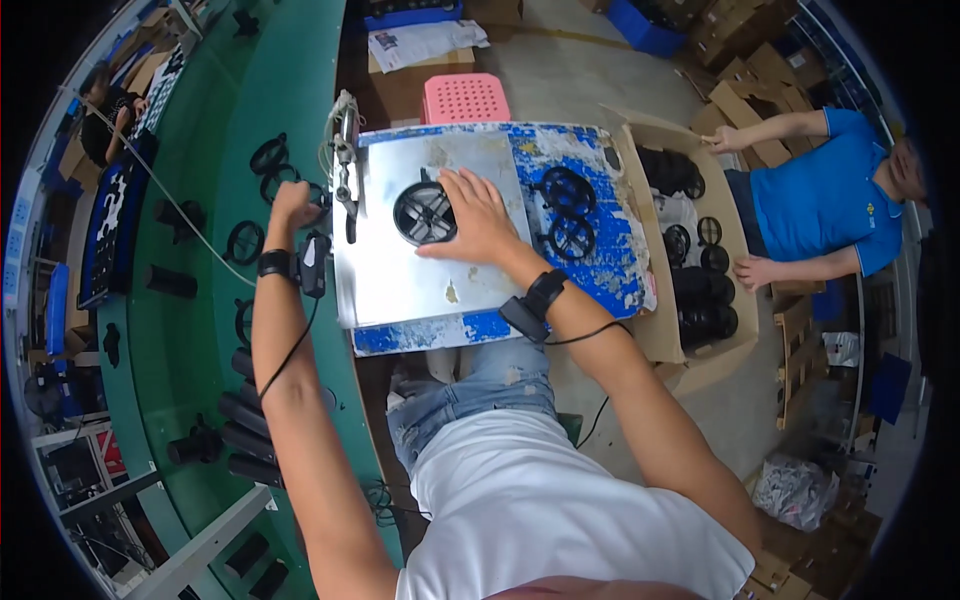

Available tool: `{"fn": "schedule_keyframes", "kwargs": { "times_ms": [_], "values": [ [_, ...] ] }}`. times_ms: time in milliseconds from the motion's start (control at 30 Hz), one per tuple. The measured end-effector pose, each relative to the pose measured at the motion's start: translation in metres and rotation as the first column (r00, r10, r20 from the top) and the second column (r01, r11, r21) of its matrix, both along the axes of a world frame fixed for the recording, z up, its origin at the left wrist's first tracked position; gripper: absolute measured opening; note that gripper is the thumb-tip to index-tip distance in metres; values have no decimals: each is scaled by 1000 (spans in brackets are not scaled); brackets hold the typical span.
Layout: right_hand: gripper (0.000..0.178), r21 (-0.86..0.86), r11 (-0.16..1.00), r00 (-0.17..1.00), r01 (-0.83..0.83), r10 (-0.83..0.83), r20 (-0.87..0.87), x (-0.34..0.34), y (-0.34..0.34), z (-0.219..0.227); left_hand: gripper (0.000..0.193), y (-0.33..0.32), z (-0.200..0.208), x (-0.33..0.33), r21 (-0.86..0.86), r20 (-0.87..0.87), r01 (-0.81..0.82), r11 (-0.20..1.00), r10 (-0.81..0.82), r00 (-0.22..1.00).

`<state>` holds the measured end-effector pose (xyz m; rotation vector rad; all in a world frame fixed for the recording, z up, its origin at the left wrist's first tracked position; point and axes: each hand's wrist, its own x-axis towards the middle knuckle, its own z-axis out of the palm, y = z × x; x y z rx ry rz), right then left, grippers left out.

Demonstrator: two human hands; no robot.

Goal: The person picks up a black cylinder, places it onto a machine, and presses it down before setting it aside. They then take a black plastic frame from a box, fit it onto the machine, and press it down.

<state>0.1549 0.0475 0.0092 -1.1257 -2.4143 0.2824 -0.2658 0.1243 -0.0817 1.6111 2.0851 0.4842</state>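
- Right hand (483, 222) lay unclenched over the right side of a black spoked ring (427, 214), fingers toward its upper edge and thumb near its lower edge; whether it gripped or merely rested could not be told.
- That ring was on the bare metal plate (400, 290), near a metal clamp (346, 165) at the plate's left edge.
- Left hand (292, 205) was over the green bench (300, 90), its fingers curled among the bench rings (268, 155); I could not tell whether it grasped 1 of them.
- 2 more rings, the board pair (572, 238), lay close together on the worn blue board (605, 275), to the right of the plate.
- Judging by the hands, the step was handling: the right hand steadied or placed 1 ring while the left reached for or held another.
- The next move seemed to call for a sure hold on a ring at its rim, lifted clear of its neighbours, with the plate ring kept flat.
- Beyond the board, a cardboard box (648, 215) held black parts (710, 285); a co-worker in blue (820, 210) had 2 hands at its far side.
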Motion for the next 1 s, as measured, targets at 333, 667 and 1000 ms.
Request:
{"fn": "schedule_keyframes", "kwargs": {
  "times_ms": [333,667,1000],
  "values": [
    [109,-27,999,999,34,-34,-6,12,4,-2,54,0,8,37,54,300,-88,995,68,951],
    [111,-41,997,996,64,-61,71,20,-1,-8,35,-28,36,103,440,267,-472,764,390,881],
    [37,-248,947,934,205,-113,340,-12,48,34,36,-120,114,250,358,-224,619,699,-579,784]
  ]
}}
